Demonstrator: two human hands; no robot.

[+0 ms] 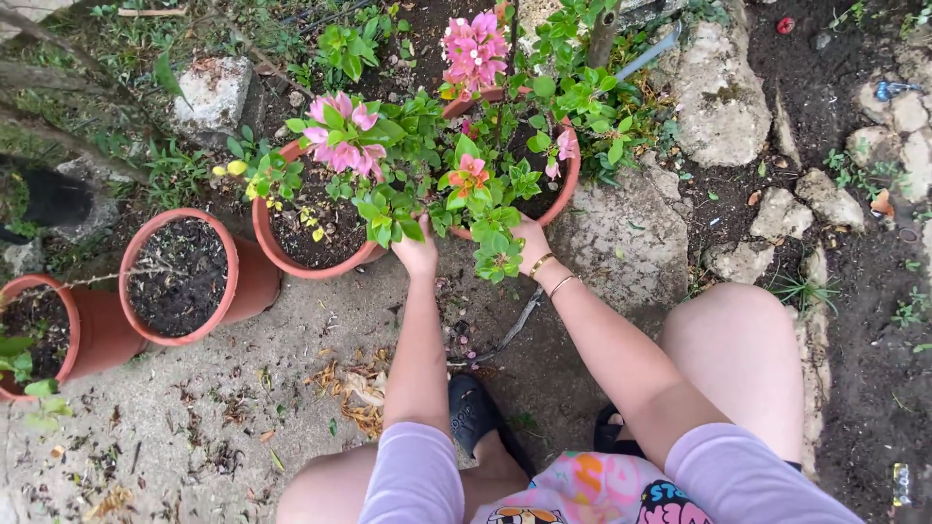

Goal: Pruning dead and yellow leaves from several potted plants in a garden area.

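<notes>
1. From my feed, the flowering pot [558, 189], terracotta and filled with dark soil, sits on the concrete ground [194, 427] right in front of the squatting person, touching the neighbouring plant pot [291, 257] on its left.
2. The left hand [417, 254] presses at the pot's near rim, under the leaves; I cannot tell whether its grip is clenched, since the foliage hides the fingers.
3. The right hand [532, 243], with 2 thin bangles at the wrist, cups the near rim too; its grip looks wrapped on the edge, though leaves cover the fingertips.
4. Both hands sit low and close together, which I judge gives steady hold against a top-heavy plant.
5. Pink blooms [474, 44] rise above, so hands stay beneath them.
6. Further left stands 1 soil-only pot [233, 291], then another pot [83, 335] at the frame edge.
7. Rough stones [718, 92] border bare earth on the right; dry leaf litter [354, 388] lies by the knees.
</notes>
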